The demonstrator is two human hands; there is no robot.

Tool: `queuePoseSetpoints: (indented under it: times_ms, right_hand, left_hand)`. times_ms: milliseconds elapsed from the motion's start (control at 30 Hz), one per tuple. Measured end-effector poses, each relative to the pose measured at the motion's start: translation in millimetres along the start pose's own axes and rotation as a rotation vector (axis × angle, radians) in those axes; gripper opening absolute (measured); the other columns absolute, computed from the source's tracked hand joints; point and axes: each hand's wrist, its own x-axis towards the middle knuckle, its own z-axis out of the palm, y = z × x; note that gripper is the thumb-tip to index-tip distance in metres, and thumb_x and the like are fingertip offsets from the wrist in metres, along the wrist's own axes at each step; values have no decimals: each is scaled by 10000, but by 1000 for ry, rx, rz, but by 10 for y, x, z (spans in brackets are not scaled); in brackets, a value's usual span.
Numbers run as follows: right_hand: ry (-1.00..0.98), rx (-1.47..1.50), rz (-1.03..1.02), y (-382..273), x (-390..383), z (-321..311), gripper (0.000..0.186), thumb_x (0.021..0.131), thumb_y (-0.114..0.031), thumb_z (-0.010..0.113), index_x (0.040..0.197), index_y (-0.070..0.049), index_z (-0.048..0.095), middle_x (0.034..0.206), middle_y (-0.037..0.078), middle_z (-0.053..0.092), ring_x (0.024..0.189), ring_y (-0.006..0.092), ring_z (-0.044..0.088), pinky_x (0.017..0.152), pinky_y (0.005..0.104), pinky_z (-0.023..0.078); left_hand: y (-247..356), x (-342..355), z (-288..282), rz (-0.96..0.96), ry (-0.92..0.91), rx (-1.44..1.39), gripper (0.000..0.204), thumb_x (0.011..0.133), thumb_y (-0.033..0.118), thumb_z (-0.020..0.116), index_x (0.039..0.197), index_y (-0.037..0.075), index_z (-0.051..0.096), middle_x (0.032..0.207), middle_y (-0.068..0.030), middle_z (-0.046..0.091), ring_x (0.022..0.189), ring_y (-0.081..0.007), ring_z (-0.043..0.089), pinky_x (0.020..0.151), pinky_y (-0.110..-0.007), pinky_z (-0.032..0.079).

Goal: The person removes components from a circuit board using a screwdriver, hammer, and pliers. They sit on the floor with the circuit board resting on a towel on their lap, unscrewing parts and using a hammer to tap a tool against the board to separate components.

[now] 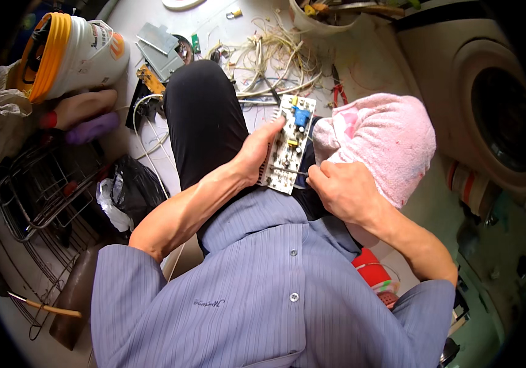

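Note:
My left hand (pixel 259 149) is closed around the left edge of a pale circuit board (pixel 282 179), which it holds tilted above my lap, thumb on its face. The board carries a blue transformer-like block (pixel 301 116), yellow parts and several small components, with a finned metal edge on the left. My right hand (pixel 344 189) is a closed fist, gripping a screwdriver (pixel 290 171) whose thin dark shaft crosses the lower part of the board. Its handle is hidden inside the fingers, and I cannot tell exactly where the tip touches. A pink towel (pixel 379 138) drapes over my right knee.
Tangled wires (pixel 269 61) lie on the floor ahead, with red-handled pliers (pixel 339 89) and metal plates (pixel 159 52) nearby. To the left are a white bucket (pixel 91 55), a black plastic bag (pixel 134 190) and a wire rack (pixel 45 202). A front-loading washing machine (pixel 471 55) stands at right.

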Motion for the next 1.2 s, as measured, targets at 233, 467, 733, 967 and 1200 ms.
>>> queuePoseSetpoints:
  times_ms: [233, 467, 733, 967, 1200]
  right_hand:
    - [141, -3, 26, -16, -142, -22, 80, 809, -142, 642, 798, -85, 587, 726, 69, 582, 644, 252, 645, 553, 387, 527]
    - [189, 40, 6, -13, -365, 48, 104, 830, -158, 648, 772, -91, 594, 710, 68, 583, 685, 250, 648, 596, 391, 526]
    - [241, 96, 1, -102, -592, 151, 216, 851, -176, 724, 729, -85, 571, 666, 74, 549, 597, 278, 605, 518, 407, 487]
    - [231, 19, 50, -65, -632, 74, 113, 827, -142, 663, 760, -84, 594, 701, 79, 584, 641, 272, 639, 563, 405, 519]
    - [313, -18, 157, -62, -522, -7, 89, 794, -129, 665, 742, -83, 609, 705, 81, 595, 662, 273, 654, 592, 407, 531]
  left_hand:
    - [-202, 42, 9, 40, 81, 60, 411, 1020, 422, 551, 1149, 47, 660, 984, -87, 736, 817, -197, 726, 732, -371, 613]
    - [-346, -59, 213, 87, 301, 369, 487, 1042, 499, 492, 1122, 41, 635, 941, -69, 714, 722, -142, 683, 631, -325, 578]
    - [-493, -309, 322, -54, 188, 354, 466, 1088, 463, 374, 1205, 111, 655, 995, -45, 734, 817, -157, 710, 716, -346, 596]
    - [-459, -157, 382, -17, 156, 196, 440, 1059, 422, 420, 1156, 85, 686, 1007, -81, 753, 838, -208, 733, 787, -381, 615]
    - [-290, -10, 308, -25, 66, 165, 418, 928, 358, 496, 1101, 28, 686, 997, -124, 746, 862, -258, 715, 827, -433, 583]
